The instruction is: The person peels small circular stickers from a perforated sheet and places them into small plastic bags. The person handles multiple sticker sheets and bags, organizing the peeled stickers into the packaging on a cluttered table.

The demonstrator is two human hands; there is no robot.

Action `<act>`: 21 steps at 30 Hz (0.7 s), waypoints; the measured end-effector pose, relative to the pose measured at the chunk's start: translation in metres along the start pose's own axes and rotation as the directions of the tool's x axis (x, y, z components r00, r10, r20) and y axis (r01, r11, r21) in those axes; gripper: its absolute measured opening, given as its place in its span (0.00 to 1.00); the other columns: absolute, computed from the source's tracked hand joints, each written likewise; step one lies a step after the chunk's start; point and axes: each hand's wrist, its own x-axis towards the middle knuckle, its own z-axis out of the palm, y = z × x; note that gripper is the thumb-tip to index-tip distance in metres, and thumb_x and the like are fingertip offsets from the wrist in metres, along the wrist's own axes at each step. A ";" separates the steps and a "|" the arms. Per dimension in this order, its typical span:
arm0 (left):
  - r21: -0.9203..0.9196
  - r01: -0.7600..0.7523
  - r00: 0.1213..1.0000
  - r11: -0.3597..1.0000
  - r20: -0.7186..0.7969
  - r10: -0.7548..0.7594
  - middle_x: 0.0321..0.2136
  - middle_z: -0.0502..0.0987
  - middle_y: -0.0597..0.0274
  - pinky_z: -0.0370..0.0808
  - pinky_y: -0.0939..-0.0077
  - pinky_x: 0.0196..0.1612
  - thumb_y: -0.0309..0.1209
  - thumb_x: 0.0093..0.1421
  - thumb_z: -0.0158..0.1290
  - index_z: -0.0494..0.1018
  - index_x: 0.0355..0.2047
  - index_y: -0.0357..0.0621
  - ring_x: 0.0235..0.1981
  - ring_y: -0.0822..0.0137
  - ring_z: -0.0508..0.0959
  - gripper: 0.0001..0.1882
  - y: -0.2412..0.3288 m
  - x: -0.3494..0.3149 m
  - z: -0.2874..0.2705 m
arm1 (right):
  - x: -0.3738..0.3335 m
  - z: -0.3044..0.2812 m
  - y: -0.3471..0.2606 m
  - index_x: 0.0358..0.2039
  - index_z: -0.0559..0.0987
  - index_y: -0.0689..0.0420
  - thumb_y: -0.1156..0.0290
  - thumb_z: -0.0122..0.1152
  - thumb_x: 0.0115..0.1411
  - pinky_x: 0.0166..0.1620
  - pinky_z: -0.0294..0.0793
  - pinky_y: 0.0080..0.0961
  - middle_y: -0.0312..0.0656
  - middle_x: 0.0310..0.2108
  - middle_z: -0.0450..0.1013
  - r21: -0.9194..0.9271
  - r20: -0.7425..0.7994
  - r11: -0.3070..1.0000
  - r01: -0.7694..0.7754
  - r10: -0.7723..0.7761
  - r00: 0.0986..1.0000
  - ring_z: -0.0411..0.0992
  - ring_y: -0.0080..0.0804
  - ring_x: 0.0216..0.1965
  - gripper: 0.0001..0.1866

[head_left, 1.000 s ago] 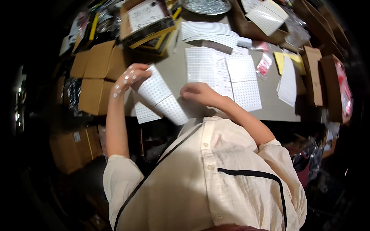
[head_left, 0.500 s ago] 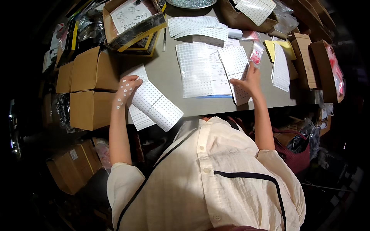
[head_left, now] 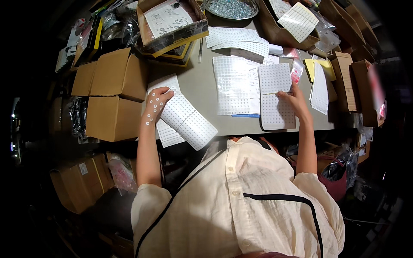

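Observation:
A sheet of small round stickers [head_left: 189, 118], creased across its middle, slants down past the table's front edge. My left hand [head_left: 158, 102] is closed on its upper left corner. Small white round stickers dot the back of this hand and its wrist. Beneath lies another sticker sheet [head_left: 170, 136]. At the right, a creased sticker sheet [head_left: 276, 112] rests near the table edge. My right hand [head_left: 297, 102] lies over its right side, thumb on the sheet and fingers apart, fingertips by a small clear bag with red pieces [head_left: 297, 71].
More sticker sheets [head_left: 232, 84] lie mid-table, with others [head_left: 236, 38] behind. Cardboard boxes [head_left: 114, 116] stand at the left; an open box [head_left: 172, 36] is at the back. A round tray [head_left: 232, 10] holds shiny bits. Narrow cartons [head_left: 344, 79] line the right side.
The view has shifted, so the table sits further right and lower. The right sheet, slanted before, now lies straighter and shows more of its face under my right hand. My left hand keeps its sheet.

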 end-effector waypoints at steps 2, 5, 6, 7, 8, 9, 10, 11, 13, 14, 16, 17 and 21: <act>-0.008 -0.004 1.000 1.000 0.004 0.004 0.28 0.79 0.66 0.71 0.79 0.35 0.32 0.59 0.59 0.79 0.37 0.31 0.29 0.75 0.75 0.13 0.003 -0.002 0.002 | 0.003 0.008 0.009 0.59 0.67 0.64 0.75 0.65 0.57 0.49 0.75 0.28 0.47 0.46 0.76 0.024 0.049 1.000 0.005 -0.006 0.999 0.77 0.31 0.43 0.29; -0.021 -0.009 0.998 1.000 0.057 0.010 0.30 0.81 0.65 0.72 0.79 0.36 0.34 0.60 0.59 0.80 0.37 0.31 0.30 0.75 0.76 0.15 -0.013 0.005 -0.007 | 0.007 0.030 0.002 0.60 0.65 0.63 0.76 0.64 0.59 0.50 0.75 0.26 0.46 0.48 0.75 0.121 0.126 0.992 0.019 -0.034 0.991 0.76 0.30 0.45 0.30; -0.027 -0.010 0.998 1.000 0.057 0.012 0.30 0.80 0.65 0.72 0.79 0.36 0.33 0.60 0.59 0.79 0.37 0.32 0.30 0.75 0.76 0.14 -0.015 0.006 -0.007 | 0.007 0.043 -0.002 0.60 0.65 0.63 0.76 0.64 0.59 0.50 0.75 0.25 0.45 0.49 0.75 0.162 0.146 0.987 0.017 -0.041 0.988 0.76 0.30 0.45 0.29; -0.029 -0.012 0.998 1.000 0.060 0.013 0.30 0.80 0.65 0.72 0.79 0.37 0.33 0.60 0.58 0.79 0.37 0.33 0.30 0.75 0.76 0.13 -0.016 0.005 -0.007 | 0.005 0.053 -0.014 0.60 0.65 0.63 0.74 0.64 0.60 0.50 0.75 0.25 0.43 0.47 0.75 0.095 0.160 0.995 0.004 -0.019 0.987 0.76 0.29 0.44 0.29; -0.031 -0.013 0.998 0.999 0.062 0.015 0.29 0.80 0.65 0.72 0.80 0.37 0.33 0.61 0.58 0.79 0.37 0.34 0.30 0.75 0.76 0.13 -0.016 0.004 -0.007 | 0.003 0.063 -0.026 0.60 0.65 0.64 0.74 0.64 0.60 0.50 0.75 0.25 0.43 0.47 0.74 0.083 0.198 0.996 0.018 -0.034 0.980 0.75 0.28 0.45 0.29; -0.048 -0.008 0.999 0.999 0.042 0.010 0.29 0.80 0.65 0.71 0.79 0.35 0.33 0.60 0.59 0.79 0.37 0.31 0.29 0.75 0.76 0.14 -0.020 0.005 -0.006 | 0.001 0.073 -0.042 0.59 0.65 0.64 0.73 0.64 0.60 0.50 0.75 0.25 0.43 0.47 0.74 0.071 0.233 0.997 0.032 -0.048 0.971 0.75 0.28 0.45 0.29; -0.066 -0.003 0.999 0.998 0.047 0.006 0.29 0.80 0.65 0.71 0.79 0.35 0.33 0.60 0.59 0.79 0.37 0.31 0.29 0.75 0.75 0.14 -0.015 0.005 -0.004 | -0.002 0.081 -0.051 0.59 0.65 0.65 0.73 0.64 0.61 0.50 0.75 0.25 0.42 0.47 0.74 0.060 0.260 0.997 0.044 -0.058 0.964 0.74 0.27 0.45 0.28; -0.084 0.002 0.999 0.996 0.052 0.002 0.28 0.79 0.65 0.71 0.79 0.35 0.33 0.60 0.59 0.79 0.37 0.31 0.29 0.75 0.75 0.14 -0.010 0.003 -0.002 | 0.001 0.090 -0.051 0.59 0.66 0.64 0.72 0.65 0.61 0.50 0.75 0.25 0.42 0.47 0.73 0.092 0.249 0.992 0.090 -0.110 0.962 0.73 0.26 0.46 0.28; -0.094 -0.013 0.997 0.995 0.068 0.020 0.28 0.78 0.65 0.70 0.78 0.35 0.33 0.60 0.59 0.79 0.37 0.31 0.29 0.76 0.74 0.14 -0.014 0.005 -0.001 | 0.013 0.105 -0.046 0.58 0.66 0.64 0.72 0.65 0.61 0.49 0.75 0.24 0.42 0.48 0.73 0.152 0.220 0.971 0.182 -0.213 0.952 0.72 0.25 0.46 0.28; -0.054 -0.048 0.997 0.997 0.051 0.050 0.28 0.78 0.65 0.70 0.78 0.35 0.33 0.60 0.59 0.78 0.37 0.30 0.29 0.75 0.73 0.14 -0.024 0.007 -0.008 | 0.017 0.115 -0.046 0.58 0.67 0.64 0.72 0.66 0.60 0.49 0.74 0.23 0.41 0.48 0.72 0.241 0.192 0.951 0.195 -0.244 0.951 0.72 0.25 0.46 0.27; 0.009 -0.120 0.992 0.993 0.048 0.120 0.28 0.77 0.66 0.70 0.78 0.35 0.32 0.60 0.58 0.78 0.38 0.29 0.30 0.75 0.72 0.15 -0.046 0.011 -0.014 | 0.023 0.132 -0.057 0.57 0.68 0.63 0.74 0.66 0.60 0.50 0.73 0.23 0.41 0.49 0.72 0.405 0.147 0.894 0.192 -0.271 0.951 0.72 0.25 0.47 0.27; -0.028 -0.161 0.986 0.987 -0.043 0.160 0.27 0.76 0.66 0.69 0.77 0.35 0.33 0.59 0.59 0.77 0.37 0.29 0.30 0.75 0.72 0.15 -0.050 0.008 -0.010 | 0.017 0.132 -0.071 0.57 0.68 0.65 0.74 0.66 0.59 0.52 0.72 0.25 0.42 0.49 0.72 0.611 0.242 0.791 0.015 -0.205 0.948 0.71 0.27 0.48 0.28; -0.199 -0.184 0.976 0.963 -0.154 0.155 0.29 0.76 0.67 0.69 0.78 0.36 0.35 0.56 0.62 0.77 0.36 0.30 0.31 0.74 0.72 0.17 -0.067 0.000 -0.020 | 0.025 0.129 -0.072 0.54 0.72 0.67 0.70 0.66 0.56 0.55 0.70 0.32 0.50 0.51 0.73 0.272 0.227 0.960 0.060 -0.125 0.966 0.73 0.39 0.51 0.26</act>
